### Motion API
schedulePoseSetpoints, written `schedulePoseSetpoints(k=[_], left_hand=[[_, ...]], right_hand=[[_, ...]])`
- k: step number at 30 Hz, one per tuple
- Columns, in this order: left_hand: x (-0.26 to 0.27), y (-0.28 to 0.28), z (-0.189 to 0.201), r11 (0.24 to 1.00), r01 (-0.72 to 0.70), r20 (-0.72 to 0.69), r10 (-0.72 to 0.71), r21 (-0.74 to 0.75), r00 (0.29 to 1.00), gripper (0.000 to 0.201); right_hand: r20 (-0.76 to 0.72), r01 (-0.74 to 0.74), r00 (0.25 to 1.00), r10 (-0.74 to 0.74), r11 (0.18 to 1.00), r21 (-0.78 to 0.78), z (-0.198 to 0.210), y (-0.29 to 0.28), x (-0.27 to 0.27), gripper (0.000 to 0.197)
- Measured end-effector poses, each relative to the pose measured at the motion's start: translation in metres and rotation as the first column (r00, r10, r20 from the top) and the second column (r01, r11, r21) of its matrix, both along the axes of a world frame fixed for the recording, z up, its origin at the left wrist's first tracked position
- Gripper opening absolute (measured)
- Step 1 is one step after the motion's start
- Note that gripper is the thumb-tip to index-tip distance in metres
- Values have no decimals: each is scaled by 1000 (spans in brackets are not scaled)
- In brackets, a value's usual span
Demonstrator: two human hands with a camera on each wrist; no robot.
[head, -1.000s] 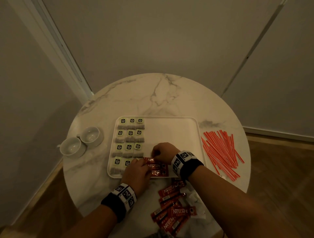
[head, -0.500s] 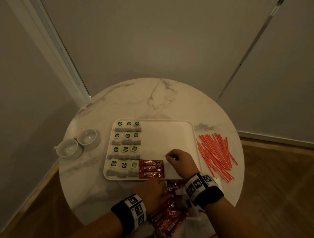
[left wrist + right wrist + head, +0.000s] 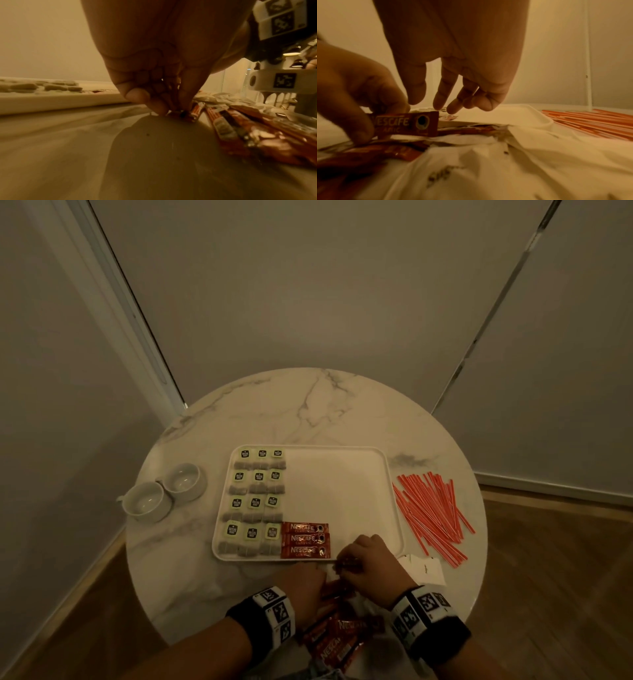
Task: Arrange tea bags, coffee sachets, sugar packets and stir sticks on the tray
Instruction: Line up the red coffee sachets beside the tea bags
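- The left hand [image 3: 303,583] sits just in front of the tray [image 3: 393,494], off its near edge, fingers curled together and pinching one end of a red coffee sachet [image 3: 412,125] between thumb and fingertips.
- The right hand [image 3: 371,563] hangs beside it over the tray's near edge; its fingers [image 3: 440,97] are spread and loosely bent just above the sachet's free end, and whether they touch it cannot be told.
- On the tray, 12 tea bags [image 3: 255,501] fill the left side in 4 rows of 3, with 3 coffee sachets [image 3: 305,540] stacked flat just right of the nearest row.
- More loose sachets [image 3: 337,642] lie in front of the tray between the wrists; stir sticks [image 3: 433,515] lie in a heap right of the tray; white sugar packets [image 3: 426,570] lie near its near-right corner.
- 2 white cups [image 3: 164,491] stand left of the tray.
- Only the right wrist view shows the sachet's printed face and the open fingers; the left wrist view shows the pinch close to the table [image 3: 68,148]; the head view alone shows the whole layout.
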State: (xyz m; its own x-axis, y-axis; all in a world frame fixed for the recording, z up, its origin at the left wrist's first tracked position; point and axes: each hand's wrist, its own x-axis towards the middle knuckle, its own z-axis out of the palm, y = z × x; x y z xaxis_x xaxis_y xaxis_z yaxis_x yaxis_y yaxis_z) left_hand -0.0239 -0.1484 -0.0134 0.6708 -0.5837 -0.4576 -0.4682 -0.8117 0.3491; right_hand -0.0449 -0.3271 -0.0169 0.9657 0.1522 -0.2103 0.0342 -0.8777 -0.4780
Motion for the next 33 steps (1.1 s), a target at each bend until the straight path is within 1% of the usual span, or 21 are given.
schedulePoseSetpoints(k=[4,7,9,11,13,15,17,18,19,21,23,25,27,28,29,31,33], left_hand=[[6,14,-3,999,-37,-41,36,-11,999,26],[9,23,1,996,-59,-73,54,-67,996,24],[11,27,8,989,-72,-95,60,-127,994,23],[13,30,16,955,-157,-170,116,-252,979,20],[17,33,26,879,-282,-259,191,-384,947,13],[23,35,34,774,-429,-370,271,-466,889,5],[31,38,42,628,-604,-522,342,-492,781,4],[34,40,45,554,-675,-593,357,-488,722,4],[36,41,48,496,-721,-641,361,-483,677,5],[39,43,52,428,-762,-687,353,-485,635,7],[41,44,55,374,-780,-706,343,-502,619,10],[44,44,56,332,-786,-710,341,-522,616,10],[46,43,56,313,-776,-698,340,-548,630,9],[47,43,56,315,-768,-686,347,-557,640,9],[48,43,55,325,-759,-669,358,-565,651,9],[51,40,54,359,-735,-629,380,-575,678,8],[53,37,53,394,-712,-589,401,-581,702,6]], right_hand=[[-54,-110,993,108,994,-25,3,6,-7,30],[-104,-174,980,171,985,-21,8,14,-8,24],[-140,-166,976,168,986,24,15,18,-7,23],[-180,-105,976,126,987,121,24,21,-4,22],[-213,2,975,58,962,272,34,21,0,17],[-225,96,974,1,903,419,43,19,6,12],[-262,195,964,-47,796,573,47,14,12,14],[-291,242,954,-64,738,630,50,12,15,18],[-313,272,947,-71,697,664,52,11,17,21],[-321,288,944,-73,656,697,56,12,22,24],[-309,284,949,-70,619,732,56,14,26,24],[-322,314,943,-86,551,773,54,16,30,24],[-369,377,923,-112,468,799,52,18,35,20],[-392,402,912,-120,448,799,53,19,37,17],[-406,414,906,-119,452,790,54,20,38,14],[-400,394,911,-104,513,763,56,23,41,18],[-360,356,926,-109,564,745,55,28,45,18]])
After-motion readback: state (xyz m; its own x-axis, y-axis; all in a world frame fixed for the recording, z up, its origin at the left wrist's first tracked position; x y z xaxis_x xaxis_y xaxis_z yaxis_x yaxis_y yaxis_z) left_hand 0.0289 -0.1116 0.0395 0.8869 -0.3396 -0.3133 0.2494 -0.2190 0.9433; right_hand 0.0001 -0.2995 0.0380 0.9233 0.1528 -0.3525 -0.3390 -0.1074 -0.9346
